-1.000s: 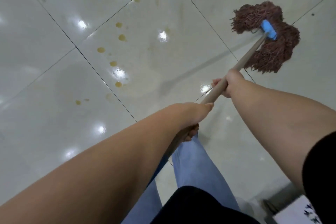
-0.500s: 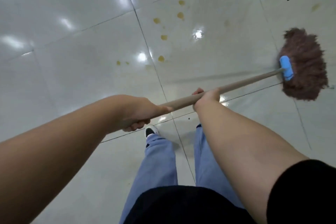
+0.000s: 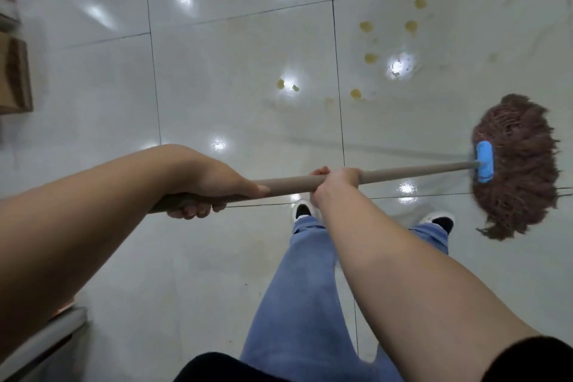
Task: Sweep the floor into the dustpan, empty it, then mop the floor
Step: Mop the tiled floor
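Note:
A mop with a brown string head and a blue clamp lies on the glossy white tiled floor at the right. Its tan wooden handle runs almost level across the view. My left hand grips the near end of the handle, fingers curled under it. My right hand grips the handle further along, toward the mop head. Several yellow-brown spots mark the floor beyond the handle, up and left of the mop head.
My legs in blue trousers and black-and-white shoes stand below the handle. A brown cardboard box sits at the left edge. A grey ledge shows at the bottom left corner.
The view has swung left while the mop head slid right and nearer to my feet. The handle went from pointing away to lying nearly level. Both hands kept their grip.

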A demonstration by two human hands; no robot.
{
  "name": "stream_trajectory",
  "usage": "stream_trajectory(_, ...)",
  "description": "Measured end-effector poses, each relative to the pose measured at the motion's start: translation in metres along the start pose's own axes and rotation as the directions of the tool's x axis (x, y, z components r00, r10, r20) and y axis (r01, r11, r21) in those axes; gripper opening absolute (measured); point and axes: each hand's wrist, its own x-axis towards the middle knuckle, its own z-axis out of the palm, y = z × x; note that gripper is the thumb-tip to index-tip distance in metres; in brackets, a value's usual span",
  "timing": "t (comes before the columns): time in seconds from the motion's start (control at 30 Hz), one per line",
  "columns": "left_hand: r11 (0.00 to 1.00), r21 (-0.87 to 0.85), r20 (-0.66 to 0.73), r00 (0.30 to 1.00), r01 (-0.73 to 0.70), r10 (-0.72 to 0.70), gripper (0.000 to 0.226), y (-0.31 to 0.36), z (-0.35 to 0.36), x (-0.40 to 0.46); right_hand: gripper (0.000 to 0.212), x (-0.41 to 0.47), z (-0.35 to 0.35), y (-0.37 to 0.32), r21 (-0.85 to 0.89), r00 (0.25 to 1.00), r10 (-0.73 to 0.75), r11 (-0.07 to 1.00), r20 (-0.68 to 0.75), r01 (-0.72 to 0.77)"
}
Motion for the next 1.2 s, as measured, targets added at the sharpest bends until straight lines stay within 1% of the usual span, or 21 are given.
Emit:
stream_trajectory(0.07,0.999,0.001,-0.024,0.999,-0.049,0.049,0.066,0.029,-0.002,-0.004,0.039,0.003,-0.001,-0.030,0.016,1.000,-0.024,1.000,-0.009,0.025)
stream_trajectory(0.13,0.995,0.006,-0.039,0.995,-0.096,0.097,0.065,0.067,0.002,-0.008,0.038,0.009,-0.007,-0.069,0.066,0.999,-0.039,0.997,-0.032,0.041)
stream_trajectory(0.3,0.984,0.017,-0.027,0.983,-0.179,0.179,0.065,0.187,0.041,-0.017,0.036,0.034,-0.053,-0.189,0.081,0.994,-0.074,0.993,-0.078,0.081)
stream_trajectory(0.43,0.975,0.010,-0.007,0.975,-0.221,0.221,0.064,0.306,0.075,-0.034,0.036,0.055,-0.097,-0.308,0.107,0.994,-0.082,0.990,-0.075,0.090)
stream_trajectory(0.57,0.966,-0.007,-0.090,0.963,-0.257,0.255,0.065,0.441,0.106,-0.063,0.037,0.067,-0.140,-0.443,0.118,0.991,-0.130,0.984,-0.013,0.131)
stream_trajectory(0.63,0.962,0.006,-0.104,0.956,-0.274,0.273,0.067,0.512,0.126,-0.079,0.039,0.070,-0.168,-0.512,0.145,0.987,-0.160,0.977,-0.002,0.159)
stream_trajectory(0.73,0.957,0.031,-0.055,0.956,-0.287,0.289,0.066,0.606,0.163,-0.108,0.041,0.070,-0.214,-0.604,0.164,0.984,-0.180,0.970,-0.019,0.180)
stream_trajectory(0.8,0.949,0.068,-0.014,0.951,-0.308,0.309,0.074,0.653,0.184,-0.123,0.037,0.070,-0.240,-0.650,0.189,0.980,-0.197,0.962,-0.012,0.196)
stream_trajectory(0.83,0.947,0.076,0.000,0.949,-0.313,0.314,0.077,0.671,0.192,-0.128,0.036,0.071,-0.250,-0.668,0.200,0.979,-0.204,0.959,-0.006,0.201)
stream_trajectory(0.9,0.948,0.092,-0.006,0.952,-0.305,0.307,0.068,0.699,0.201,-0.138,0.035,0.072,-0.264,-0.697,0.210,0.981,-0.193,0.959,-0.002,0.189)
stream_trajectory(1.03,0.947,0.126,-0.038,0.953,-0.294,0.301,0.069,0.740,0.194,-0.155,0.037,0.070,-0.267,-0.739,0.209,0.987,-0.158,0.967,0.027,0.149)
stream_trajectory(1.1,0.958,0.147,-0.064,0.964,-0.246,0.257,0.071,0.756,0.184,-0.166,0.037,0.066,-0.262,-0.754,0.189,0.986,-0.165,0.969,0.029,0.157)
stream_trajectory(1.2,0.976,0.105,-0.064,0.979,-0.189,0.196,0.070,0.783,0.173,-0.184,0.039,0.059,-0.257,-0.781,0.185,0.982,-0.185,0.967,0.041,0.175)
